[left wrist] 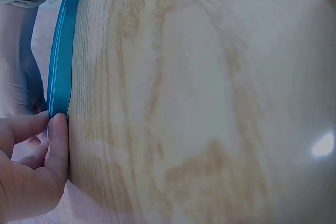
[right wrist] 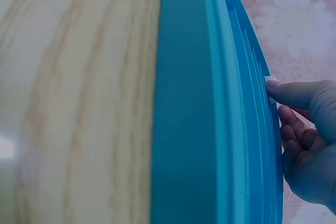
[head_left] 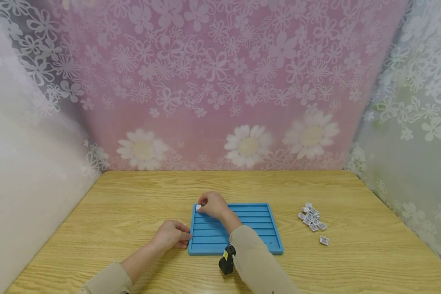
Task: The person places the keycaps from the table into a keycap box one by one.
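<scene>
A blue tray [head_left: 239,251] with several parallel ridges across it lies on the table. My right hand [head_left: 214,205] reaches over it to the far left corner and pinches a small white tile [head_left: 198,208] there between thumb and fingers. In the right wrist view, the thumb covers part of that tile [right wrist: 271,79]. My left hand [head_left: 170,235] holds the tray's left edge near the front, its thumb and a finger meeting at the rim; the left wrist view shows those fingertips [left wrist: 59,121] at the tray's corner.
To the right of the tray lies a loose heap of several white tiles [head_left: 310,218] with dark printing. One tile [head_left: 324,240] is apart from them, nearer the front. A flowered curtain [head_left: 213,102] hangs behind the wooden table [head_left: 150,185], with more at both sides.
</scene>
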Motion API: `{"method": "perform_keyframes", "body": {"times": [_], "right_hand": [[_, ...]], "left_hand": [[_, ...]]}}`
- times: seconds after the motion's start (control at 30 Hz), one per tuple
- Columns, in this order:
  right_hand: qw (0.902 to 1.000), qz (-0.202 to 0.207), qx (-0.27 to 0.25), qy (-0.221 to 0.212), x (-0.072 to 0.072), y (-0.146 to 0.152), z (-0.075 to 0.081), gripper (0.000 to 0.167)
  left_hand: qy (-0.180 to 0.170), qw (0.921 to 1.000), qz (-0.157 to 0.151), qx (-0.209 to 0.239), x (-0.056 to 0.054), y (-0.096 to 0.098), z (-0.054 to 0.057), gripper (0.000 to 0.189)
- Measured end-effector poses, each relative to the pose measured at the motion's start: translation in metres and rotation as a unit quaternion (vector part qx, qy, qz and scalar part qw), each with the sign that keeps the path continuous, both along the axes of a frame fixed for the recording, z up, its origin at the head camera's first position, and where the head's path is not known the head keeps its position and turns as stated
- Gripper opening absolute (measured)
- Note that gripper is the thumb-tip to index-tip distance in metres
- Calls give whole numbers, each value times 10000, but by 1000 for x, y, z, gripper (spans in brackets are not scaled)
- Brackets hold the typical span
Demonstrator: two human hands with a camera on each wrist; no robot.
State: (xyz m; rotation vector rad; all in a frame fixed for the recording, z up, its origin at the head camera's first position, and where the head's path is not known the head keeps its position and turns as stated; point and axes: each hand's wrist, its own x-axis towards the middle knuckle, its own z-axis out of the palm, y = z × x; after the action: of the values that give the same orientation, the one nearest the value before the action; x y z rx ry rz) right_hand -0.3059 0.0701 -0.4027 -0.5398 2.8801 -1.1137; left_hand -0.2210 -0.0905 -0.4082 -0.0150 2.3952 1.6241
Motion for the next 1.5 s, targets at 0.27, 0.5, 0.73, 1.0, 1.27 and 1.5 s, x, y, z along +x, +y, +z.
{"method": "perform_keyframes", "body": {"times": [0.27, 0.5, 0.73, 1.0, 1.27, 1.5], "right_hand": [[9970, 49, -649, -425, -1, 17, 2, 23], [9928, 292, -1019, -560, -6, 47, 9, 26], [9916, 186, -1156, -549, 0, 81, 24, 27], [9892, 128, -1345, -563, 16, 135, 38, 29], [9890, -116, -1281, -729, 24, 187, 38, 42], [9896, -67, -1238, -727, 34, 228, 37, 50]], "left_hand": [[79, 9999, -56, 47, -2, 1, 0, 17], [-4, 10000, -34, -34, -3, 2, 1, 16], [-136, 9998, 12, -114, -1, 2, 1, 18], [-135, 9999, 34, -19, 2, 0, 2, 18], [-77, 9999, 103, -23, 2, 1, 1, 16], [-109, 9999, 116, -60, 3, 2, 3, 14]]}}
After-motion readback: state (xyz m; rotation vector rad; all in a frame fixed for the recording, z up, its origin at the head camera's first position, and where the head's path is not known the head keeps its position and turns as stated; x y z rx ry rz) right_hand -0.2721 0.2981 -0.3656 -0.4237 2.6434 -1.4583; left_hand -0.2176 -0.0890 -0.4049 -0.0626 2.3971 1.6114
